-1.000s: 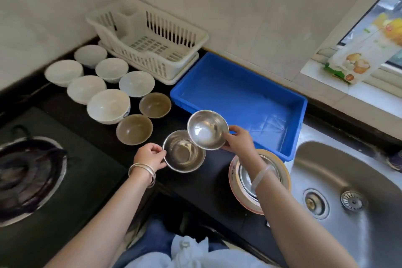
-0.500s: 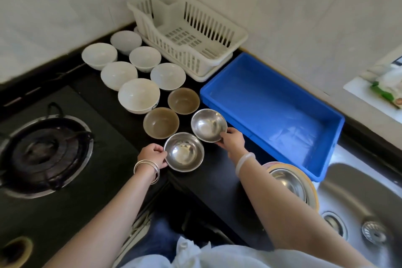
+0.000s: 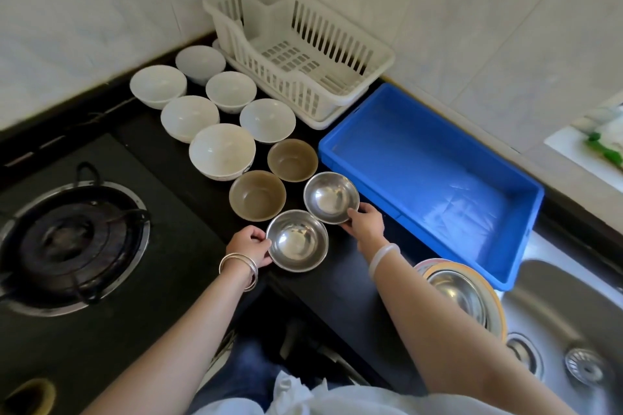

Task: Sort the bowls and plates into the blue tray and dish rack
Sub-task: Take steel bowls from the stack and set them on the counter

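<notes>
Two small steel bowls rest on the black counter. My left hand (image 3: pixel 248 245) grips the left rim of the near steel bowl (image 3: pixel 297 240). My right hand (image 3: pixel 365 225) holds the near rim of the far steel bowl (image 3: pixel 331 197), which sits beside the empty blue tray (image 3: pixel 435 178). Two brown bowls (image 3: pixel 257 195) (image 3: pixel 292 160) and several white bowls (image 3: pixel 221 151) stand behind them. The white dish rack (image 3: pixel 296 50) in the corner is empty. A stack of plates with a steel bowl on top (image 3: pixel 465 293) lies under my right forearm.
A gas burner (image 3: pixel 67 242) fills the left side. The steel sink (image 3: pixel 569 330) lies at the right, just past the tray. A tiled wall runs behind the rack and tray, with a window sill (image 3: pixel 586 148) at the far right.
My right hand lowered the far steel bowl from a tilted hold in the air down onto the counter beside the tray. The view swung left. My left hand stayed on the near bowl.
</notes>
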The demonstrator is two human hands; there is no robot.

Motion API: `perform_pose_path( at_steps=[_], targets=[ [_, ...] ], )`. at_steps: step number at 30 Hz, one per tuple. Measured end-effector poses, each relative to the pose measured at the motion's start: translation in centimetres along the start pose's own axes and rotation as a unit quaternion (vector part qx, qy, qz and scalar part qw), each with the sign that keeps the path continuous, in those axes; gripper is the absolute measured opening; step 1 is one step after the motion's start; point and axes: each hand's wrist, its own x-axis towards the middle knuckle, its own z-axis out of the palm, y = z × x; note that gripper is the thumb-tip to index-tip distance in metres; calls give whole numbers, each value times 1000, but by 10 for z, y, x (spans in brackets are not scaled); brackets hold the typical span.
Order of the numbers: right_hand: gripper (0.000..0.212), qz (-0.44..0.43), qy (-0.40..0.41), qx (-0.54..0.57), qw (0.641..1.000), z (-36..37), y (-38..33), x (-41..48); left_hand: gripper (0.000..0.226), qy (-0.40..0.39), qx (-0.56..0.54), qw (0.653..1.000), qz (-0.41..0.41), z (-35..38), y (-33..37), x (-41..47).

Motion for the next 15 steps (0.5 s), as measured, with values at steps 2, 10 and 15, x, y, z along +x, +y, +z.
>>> perform_pose_path(
  at_steps=[2, 10, 15],
  targets=[
    [32, 1, 1, 7, 1000, 1, 1, 1, 20, -1, -1, 1000, 1, 0, 0, 0],
    [34, 17, -19, 16, 1000, 2, 2, -2, 19, 8, -13, 1000, 5, -1, 3, 1],
    [35, 12, -28, -16, 999, -2, 2, -6, 11, 22, -10, 999, 24, -2, 2, 3]
  ],
)
